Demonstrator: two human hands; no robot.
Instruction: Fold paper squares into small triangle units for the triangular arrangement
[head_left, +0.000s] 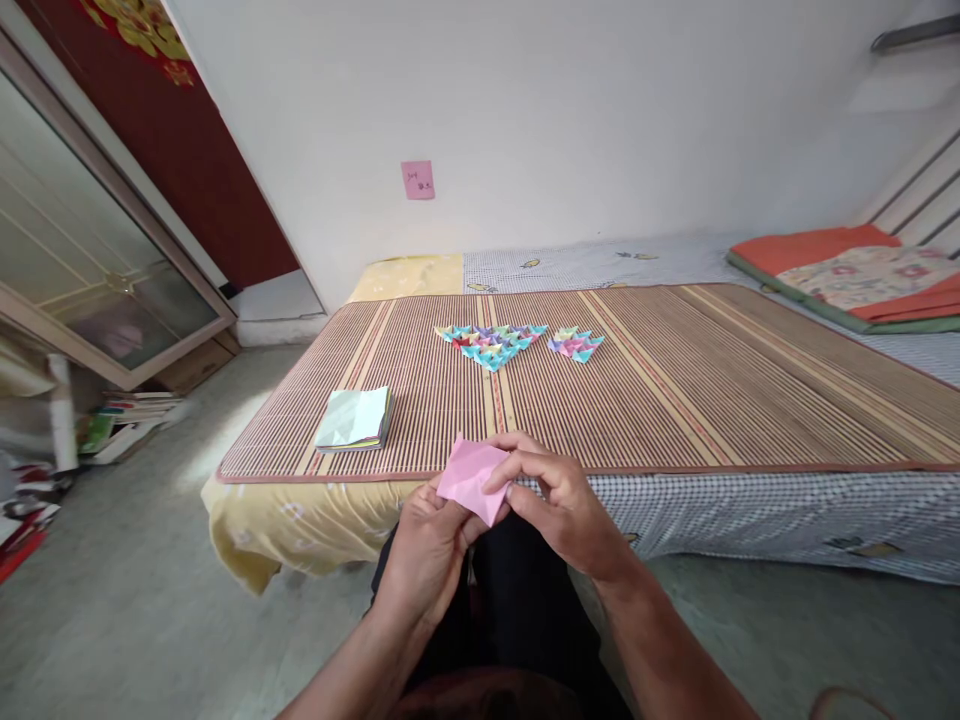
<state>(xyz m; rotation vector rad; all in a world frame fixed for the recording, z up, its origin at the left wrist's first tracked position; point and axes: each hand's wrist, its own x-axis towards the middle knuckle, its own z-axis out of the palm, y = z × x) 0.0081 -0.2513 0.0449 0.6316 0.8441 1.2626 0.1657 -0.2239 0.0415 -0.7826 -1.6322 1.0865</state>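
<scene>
Pink paper [469,474] sits above the dark trousers [525,585], its lower-left edge clamped in the left hand [429,540] and its right side pinched by the right hand [564,497], with underside and right corner hidden.

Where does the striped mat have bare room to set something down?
On the mat, a broad patch lies free right of the small paper cluster, towards the folded orange bedding; a smaller one lies between the paper stack and large cluster. Crowded: the narrow gap between clusters, and by the front edge, where the left hand and right hand hold pink paper.
</scene>
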